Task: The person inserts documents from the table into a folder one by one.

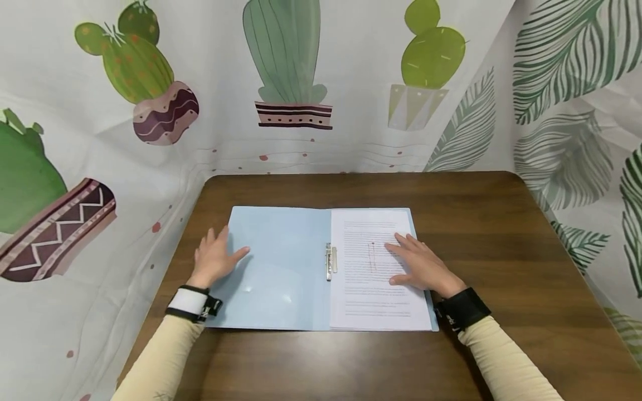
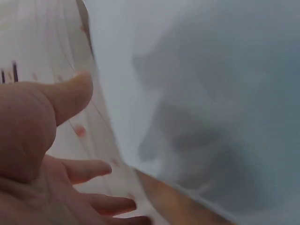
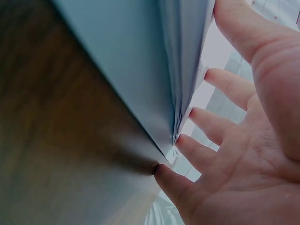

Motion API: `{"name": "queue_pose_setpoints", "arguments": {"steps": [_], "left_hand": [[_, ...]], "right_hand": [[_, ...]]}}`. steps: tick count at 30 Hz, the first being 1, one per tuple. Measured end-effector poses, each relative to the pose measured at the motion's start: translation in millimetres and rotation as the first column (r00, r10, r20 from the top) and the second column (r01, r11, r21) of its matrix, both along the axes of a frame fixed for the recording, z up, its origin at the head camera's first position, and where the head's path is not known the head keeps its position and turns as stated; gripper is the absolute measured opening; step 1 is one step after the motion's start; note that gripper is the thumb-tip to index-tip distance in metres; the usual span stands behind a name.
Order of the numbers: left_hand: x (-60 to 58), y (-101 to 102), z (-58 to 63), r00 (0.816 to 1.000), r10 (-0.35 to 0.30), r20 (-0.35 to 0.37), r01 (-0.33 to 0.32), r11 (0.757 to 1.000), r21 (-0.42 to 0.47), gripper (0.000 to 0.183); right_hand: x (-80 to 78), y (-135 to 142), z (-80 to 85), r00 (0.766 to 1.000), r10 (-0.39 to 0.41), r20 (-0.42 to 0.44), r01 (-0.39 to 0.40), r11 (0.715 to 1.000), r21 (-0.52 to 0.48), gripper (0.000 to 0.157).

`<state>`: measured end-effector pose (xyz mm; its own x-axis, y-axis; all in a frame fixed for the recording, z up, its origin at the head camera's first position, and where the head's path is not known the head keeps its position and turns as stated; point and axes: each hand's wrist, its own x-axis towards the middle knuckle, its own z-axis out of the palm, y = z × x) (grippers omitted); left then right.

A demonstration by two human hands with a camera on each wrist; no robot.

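Observation:
A light blue folder (image 1: 278, 267) lies spread flat, with a metal clip (image 1: 329, 262) near its spine. On its right half rests a stack of printed paper (image 1: 363, 312) with small red marks on the top page. My left hand (image 1: 215, 260) is at the left edge of the cover, fingers spread, thumb over the blue. The left wrist view shows the hand's shadow on the cover (image 2: 234, 70). My right hand (image 1: 421, 264) is spread over the right side of the pages. In the right wrist view its fingertips are right at the edges of the paper layers (image 3: 187, 61).
A brown wooden table (image 1: 326, 367) carries the folder. Its far edge meets a white curtain (image 1: 361, 67) printed with cacti and leaves, which also hangs along the left and right sides. Black straps circle both wrists over pale yellow sleeves (image 1: 160, 356).

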<state>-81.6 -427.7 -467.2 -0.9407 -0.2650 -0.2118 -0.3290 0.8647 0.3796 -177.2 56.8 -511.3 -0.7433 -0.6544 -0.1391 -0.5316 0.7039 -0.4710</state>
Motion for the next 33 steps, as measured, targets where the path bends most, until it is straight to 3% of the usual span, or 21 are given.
{"name": "queue_pose_setpoints", "arguments": {"steps": [3, 6, 10, 14, 20, 25, 27, 29, 33], "left_hand": [[14.8, -20, -4.6, 0.999, 0.036, 0.039, -0.038, 0.997, 0.069, 0.085], [24.8, -33, -3.2, 0.995, 0.069, 0.065, -0.081, 0.978, 0.192, 0.077], [26.9, -44, 10.1, 0.990, 0.104, 0.096, -0.132, 0.929, 0.346, 0.061], [23.9, -52, 30.0, 0.990, 0.089, 0.111, -0.132, 0.871, 0.473, 0.051], [21.6, -49, 73.2, 0.997, 0.006, 0.071, -0.049, 0.782, 0.621, 0.055], [15.3, -19, 98.6, 0.996, -0.056, -0.070, 0.089, 0.723, 0.685, 0.052], [10.4, 0, 102.3, 0.983, -0.075, -0.165, 0.168, 0.711, 0.682, 0.049], [4.0, 22, 103.2, 0.960, -0.077, -0.271, 0.245, 0.705, 0.666, 0.043], [-13.0, 62, 97.3, 0.869, -0.090, -0.487, 0.391, 0.729, 0.562, 0.035]], "right_hand": [[0.1, 3, 0.6, 1.000, 0.007, -0.009, -0.007, 1.000, 0.001, 0.087], [-0.3, 4, 1.0, 1.000, 0.007, -0.014, -0.007, 1.000, -0.001, 0.087], [-0.9, 4, 1.0, 1.000, -0.001, -0.012, 0.001, 1.000, -0.009, 0.086], [-0.5, 4, 0.4, 1.000, -0.007, -0.010, 0.007, 1.000, -0.019, 0.086], [1.2, 4, -0.5, 1.000, -0.011, 0.001, 0.012, 1.000, -0.024, 0.087], [1.1, 5, -0.4, 1.000, -0.013, -0.006, 0.013, 0.999, -0.031, 0.087], [1.1, 5, -0.4, 1.000, -0.009, -0.009, 0.009, 0.999, -0.035, 0.087], [1.2, 6, -1.0, 1.000, -0.007, -0.005, 0.007, 0.999, -0.042, 0.087], [2.4, 8, -2.8, 1.000, -0.014, 0.007, 0.015, 0.997, -0.080, 0.083]]}}
